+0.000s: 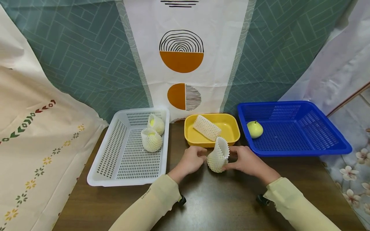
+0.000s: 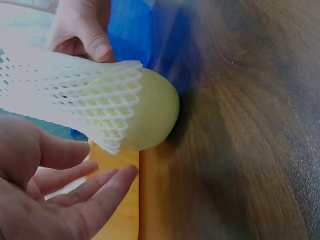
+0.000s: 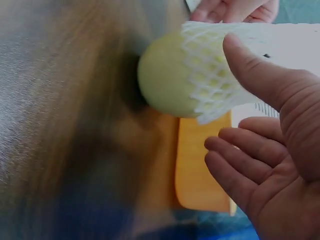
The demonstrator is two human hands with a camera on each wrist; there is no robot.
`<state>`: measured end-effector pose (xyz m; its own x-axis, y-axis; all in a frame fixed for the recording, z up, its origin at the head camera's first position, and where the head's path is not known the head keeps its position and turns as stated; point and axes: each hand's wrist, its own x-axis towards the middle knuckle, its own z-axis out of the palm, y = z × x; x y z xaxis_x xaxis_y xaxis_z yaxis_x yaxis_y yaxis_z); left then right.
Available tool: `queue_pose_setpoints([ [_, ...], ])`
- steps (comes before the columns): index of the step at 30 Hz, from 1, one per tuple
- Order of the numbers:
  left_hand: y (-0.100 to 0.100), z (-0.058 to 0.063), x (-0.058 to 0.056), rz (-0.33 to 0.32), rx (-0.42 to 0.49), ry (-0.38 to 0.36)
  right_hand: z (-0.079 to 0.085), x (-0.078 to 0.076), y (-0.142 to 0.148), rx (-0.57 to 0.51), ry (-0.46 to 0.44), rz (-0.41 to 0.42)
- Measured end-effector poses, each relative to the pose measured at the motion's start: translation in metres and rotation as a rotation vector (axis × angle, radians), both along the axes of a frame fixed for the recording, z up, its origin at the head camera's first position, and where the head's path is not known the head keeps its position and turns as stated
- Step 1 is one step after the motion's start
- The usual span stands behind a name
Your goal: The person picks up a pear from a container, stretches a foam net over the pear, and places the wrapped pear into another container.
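Both left hand (image 1: 192, 159) and right hand (image 1: 246, 161), relaxed and ungripping, flank the round pale-green pear (image 2: 159, 109), just nearer than the yellow plastic tray (image 1: 228, 128); sliding its white foam-mesh sleeve (image 1: 216, 158) evenly seems safest.

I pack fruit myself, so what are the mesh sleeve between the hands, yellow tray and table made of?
Mesh sleeve: probably matte plastic foam, given its puffy white strands. Tray: likely smooth moulded plastic, with rounded corners. Table: wood or laminate, slightly glossy; grain and glare show.
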<state>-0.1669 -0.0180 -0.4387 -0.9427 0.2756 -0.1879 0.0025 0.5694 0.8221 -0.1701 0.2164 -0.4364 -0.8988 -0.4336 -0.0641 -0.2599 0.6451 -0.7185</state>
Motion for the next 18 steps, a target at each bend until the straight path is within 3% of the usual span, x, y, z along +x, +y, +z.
queue_pose_setpoints([
  [3,0.0018,0.0001,0.0004,0.059,0.026,-0.04,0.0048,-0.0004,0.001,0.004,-0.004,-0.001],
  [6,0.0045,-0.0021,0.0006,0.064,0.066,-0.074,0.0065,0.0,0.0003,0.019,-0.031,0.002],
  [13,0.0087,-0.008,0.0004,0.103,0.104,-0.069,0.0036,0.0014,0.0001,-0.014,-0.081,0.004],
  [18,0.0094,-0.0096,0.0006,0.14,0.134,-0.063,0.0016,0.0024,-0.0008,-0.015,-0.071,-0.045],
])
